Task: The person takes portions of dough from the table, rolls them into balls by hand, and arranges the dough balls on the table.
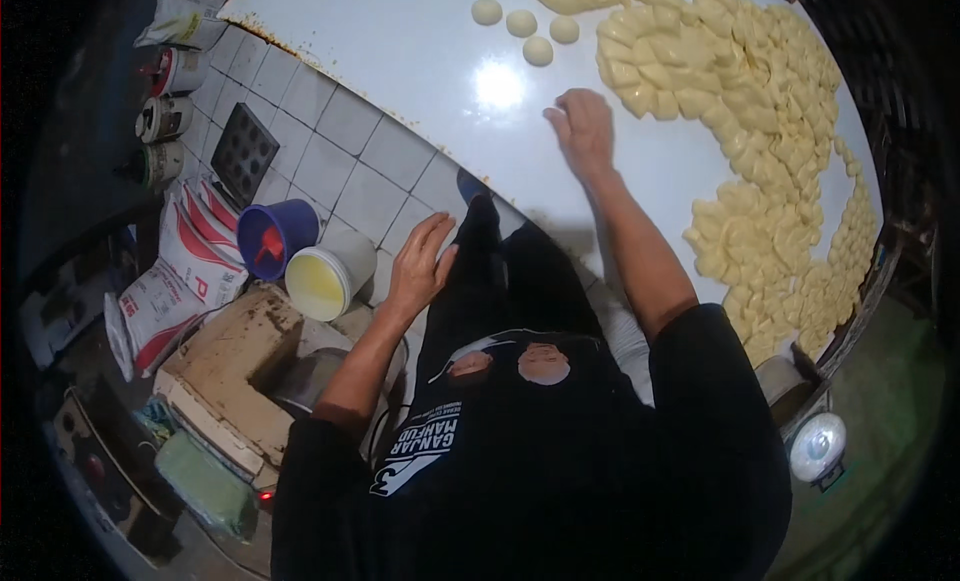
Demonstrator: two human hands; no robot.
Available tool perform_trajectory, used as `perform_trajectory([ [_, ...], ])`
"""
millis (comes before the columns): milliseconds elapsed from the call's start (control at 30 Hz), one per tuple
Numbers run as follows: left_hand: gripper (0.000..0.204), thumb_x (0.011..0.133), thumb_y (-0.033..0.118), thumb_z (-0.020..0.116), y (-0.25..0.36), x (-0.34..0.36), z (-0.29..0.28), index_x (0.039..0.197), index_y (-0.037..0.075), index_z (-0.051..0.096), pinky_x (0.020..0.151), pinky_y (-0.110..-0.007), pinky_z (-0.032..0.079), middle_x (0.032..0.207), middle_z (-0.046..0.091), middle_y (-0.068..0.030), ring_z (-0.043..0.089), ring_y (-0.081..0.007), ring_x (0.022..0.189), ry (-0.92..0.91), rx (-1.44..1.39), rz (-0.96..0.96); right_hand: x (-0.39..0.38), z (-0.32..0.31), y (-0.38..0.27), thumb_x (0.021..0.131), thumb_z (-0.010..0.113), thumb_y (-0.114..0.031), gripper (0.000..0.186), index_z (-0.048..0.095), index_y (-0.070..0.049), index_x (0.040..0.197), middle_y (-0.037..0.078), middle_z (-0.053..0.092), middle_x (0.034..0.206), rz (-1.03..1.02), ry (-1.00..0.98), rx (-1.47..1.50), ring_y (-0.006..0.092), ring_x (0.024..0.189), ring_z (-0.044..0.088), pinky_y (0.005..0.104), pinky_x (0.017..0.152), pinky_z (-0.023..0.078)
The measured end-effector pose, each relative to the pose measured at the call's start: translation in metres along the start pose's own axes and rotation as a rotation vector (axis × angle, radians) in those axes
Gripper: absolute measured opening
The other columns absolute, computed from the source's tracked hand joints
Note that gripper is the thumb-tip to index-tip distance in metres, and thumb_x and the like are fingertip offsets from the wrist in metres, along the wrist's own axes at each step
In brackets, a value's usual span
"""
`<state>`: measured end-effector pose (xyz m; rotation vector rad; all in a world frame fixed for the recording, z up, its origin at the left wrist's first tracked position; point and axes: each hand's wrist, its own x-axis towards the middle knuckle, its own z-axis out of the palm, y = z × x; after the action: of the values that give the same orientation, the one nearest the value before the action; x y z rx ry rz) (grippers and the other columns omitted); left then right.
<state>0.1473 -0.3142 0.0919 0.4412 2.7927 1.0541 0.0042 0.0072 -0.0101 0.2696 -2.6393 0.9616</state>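
My right hand point(582, 133) is on the white tabletop point(420, 51) with its fingers curled down; whether anything is under them is hidden. Above it are several round dough balls point(539, 50), and to its right is a large spread of overlapping pale yellow dough pieces point(730, 101). My left hand point(420, 264) is off the table, near my leg, with its fingers slightly bent and apart, holding nothing. Near it stands a white bucket point(335, 276) with yellow contents, beside a purple bucket point(265, 226) with a red item inside.
On the tiled floor point(360, 171) at left are a dark molded pan point(244, 151), large red-and-white sacks point(180, 291), several small tubs point(160, 121) and a cardboard box point(210, 361). A round metal lid point(815, 446) is at lower right.
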Motion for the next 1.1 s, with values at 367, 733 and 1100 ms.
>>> perform_trajectory([
  [367, 0.041, 0.097, 0.001, 0.073, -0.001, 0.010, -0.005, 0.137, 0.002, 0.065, 0.094, -0.042, 0.057, 0.133, 0.067, -0.0196, 0.070, -0.0351, 0.114, -0.078, -0.057, 0.026, -0.028, -0.020, -0.029, 0.105, 0.068, -0.025, 0.054, 0.054, -0.002, 0.152, 0.016, 0.065, 0.148, 0.468, -0.213, 0.562, 0.0321, 0.136, 0.061, 0.0382, 0.116, 0.045],
  [733, 0.038, 0.097, 0.004, 0.073, -0.044, 0.088, -0.009, 0.134, 0.003, 0.065, 0.087, -0.040, 0.059, 0.129, 0.069, -0.0178, 0.072, -0.0324, 0.101, -0.007, -0.240, 0.050, -0.016, -0.054, -0.072, 0.097, 0.071, -0.019, 0.042, 0.063, -0.001, 0.134, 0.025, 0.065, 0.123, 0.386, -0.463, 0.175, 0.0444, 0.115, 0.064, 0.0490, 0.101, 0.052],
  [1100, 0.039, 0.094, -0.006, 0.070, -0.014, 0.174, 0.011, 0.133, -0.001, 0.067, 0.094, -0.043, 0.058, 0.124, 0.071, -0.0225, 0.071, -0.0391, 0.113, -0.230, -0.314, 0.176, 0.137, -0.059, -0.092, 0.089, 0.085, -0.020, 0.029, 0.073, -0.010, 0.114, 0.012, 0.067, 0.133, 0.078, 0.093, 0.070, 0.0335, 0.117, 0.065, 0.0447, 0.094, 0.052],
])
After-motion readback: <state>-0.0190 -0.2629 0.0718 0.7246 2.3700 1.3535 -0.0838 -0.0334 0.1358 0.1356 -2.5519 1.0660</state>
